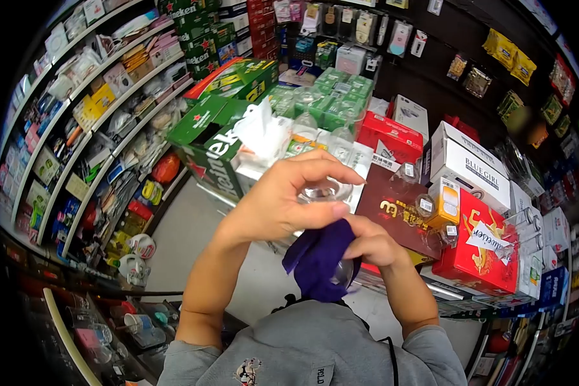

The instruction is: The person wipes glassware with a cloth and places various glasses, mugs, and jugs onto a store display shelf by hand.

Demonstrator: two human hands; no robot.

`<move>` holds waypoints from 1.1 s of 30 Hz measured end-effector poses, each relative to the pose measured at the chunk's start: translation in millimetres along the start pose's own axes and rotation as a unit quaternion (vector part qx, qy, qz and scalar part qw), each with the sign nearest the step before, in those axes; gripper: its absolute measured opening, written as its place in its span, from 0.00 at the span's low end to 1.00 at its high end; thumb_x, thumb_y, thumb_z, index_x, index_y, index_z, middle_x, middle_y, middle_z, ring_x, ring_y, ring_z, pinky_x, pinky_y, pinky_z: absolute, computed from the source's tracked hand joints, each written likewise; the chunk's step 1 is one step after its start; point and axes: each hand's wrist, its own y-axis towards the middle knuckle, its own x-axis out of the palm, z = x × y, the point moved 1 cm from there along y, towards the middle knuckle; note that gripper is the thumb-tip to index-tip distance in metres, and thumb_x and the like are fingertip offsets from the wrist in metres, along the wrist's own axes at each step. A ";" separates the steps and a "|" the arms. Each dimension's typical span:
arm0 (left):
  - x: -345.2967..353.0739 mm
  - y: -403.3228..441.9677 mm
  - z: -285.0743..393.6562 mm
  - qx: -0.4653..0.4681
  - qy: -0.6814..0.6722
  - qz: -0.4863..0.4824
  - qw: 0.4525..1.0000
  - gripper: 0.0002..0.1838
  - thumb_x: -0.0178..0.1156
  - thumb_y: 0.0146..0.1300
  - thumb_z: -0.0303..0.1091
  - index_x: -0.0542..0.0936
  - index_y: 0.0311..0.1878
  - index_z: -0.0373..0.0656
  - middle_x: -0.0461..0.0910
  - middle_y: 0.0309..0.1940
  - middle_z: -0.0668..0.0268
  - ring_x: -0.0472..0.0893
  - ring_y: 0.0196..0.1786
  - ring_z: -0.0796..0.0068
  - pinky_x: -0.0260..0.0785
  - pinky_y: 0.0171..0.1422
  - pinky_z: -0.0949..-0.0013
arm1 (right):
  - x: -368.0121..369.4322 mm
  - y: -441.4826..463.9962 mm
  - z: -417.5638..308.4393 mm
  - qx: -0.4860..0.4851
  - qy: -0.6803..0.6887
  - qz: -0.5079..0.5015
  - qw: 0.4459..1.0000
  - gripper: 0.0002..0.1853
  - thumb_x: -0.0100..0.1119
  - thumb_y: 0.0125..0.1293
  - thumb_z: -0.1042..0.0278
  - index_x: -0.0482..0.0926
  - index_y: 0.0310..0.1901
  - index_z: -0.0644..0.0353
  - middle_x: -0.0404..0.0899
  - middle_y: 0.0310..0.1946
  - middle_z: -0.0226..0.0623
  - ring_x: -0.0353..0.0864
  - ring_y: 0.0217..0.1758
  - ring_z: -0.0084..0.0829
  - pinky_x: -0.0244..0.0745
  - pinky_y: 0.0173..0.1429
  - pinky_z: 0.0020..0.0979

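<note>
My left hand (299,193) is curled round the rim of a clear glass (326,192), thumb on the near side and fingers over the far side. Just below and to the right, my right hand (371,241) pinches a dark purple cloth (323,257). The cloth hangs around the lower part of the glass, and a bit of clear glass shows at its right edge. Behind my hands, white tissue (262,132) sticks up beside a green Heineken box (206,145). Several clear glasses stand among the boxes.
Boxes cover the counter: a dark red box (392,206), a white Blue Girl box (473,166) and a red Budweiser box (479,251). Stocked shelves (103,128) curve along the left. Packets hang on the back wall. Grey floor (186,225) shows left of my arms.
</note>
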 end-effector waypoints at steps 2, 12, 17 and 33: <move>-14.4 -30.5 -0.7 0.002 0.016 0.019 1.000 0.22 0.67 0.57 0.36 0.82 0.54 0.36 0.79 0.48 0.64 0.76 0.51 0.76 0.67 0.57 0.71 | 21.4 -0.5 21.8 0.035 0.002 0.083 0.996 0.34 0.49 0.64 0.68 0.60 0.72 0.71 0.70 0.67 0.42 0.70 0.69 0.33 0.60 0.74 0.34; -11.1 -115.6 1.5 -0.078 -0.110 0.078 0.988 0.22 0.66 0.58 0.33 0.81 0.55 0.33 0.80 0.50 0.65 0.78 0.51 0.77 0.70 0.56 0.73 | 84.2 -25.7 42.2 -0.168 0.215 0.260 0.926 0.41 0.25 0.76 0.38 0.56 0.73 0.70 0.65 0.70 0.55 0.71 0.70 0.49 0.63 0.75 0.48; 4.2 -120.0 7.8 -0.079 -0.080 0.109 0.988 0.19 0.66 0.59 0.31 0.82 0.54 0.37 0.79 0.47 0.68 0.76 0.49 0.81 0.68 0.49 0.77 | 125.2 -17.1 30.9 -0.021 -0.367 0.102 0.924 0.54 0.68 0.61 0.49 0.46 0.77 0.68 0.57 0.74 0.55 0.61 0.76 0.43 0.53 0.79 0.39; 20.0 -124.4 37.8 0.066 0.353 0.350 0.865 0.25 0.68 0.59 0.40 0.77 0.58 0.39 0.75 0.56 0.59 0.77 0.55 0.67 0.70 0.54 0.65 | 100.6 32.4 44.9 -0.213 -0.191 0.308 0.907 0.12 0.52 0.75 0.66 0.77 0.48 0.68 0.82 0.41 0.41 0.82 0.40 0.31 0.77 0.47 0.34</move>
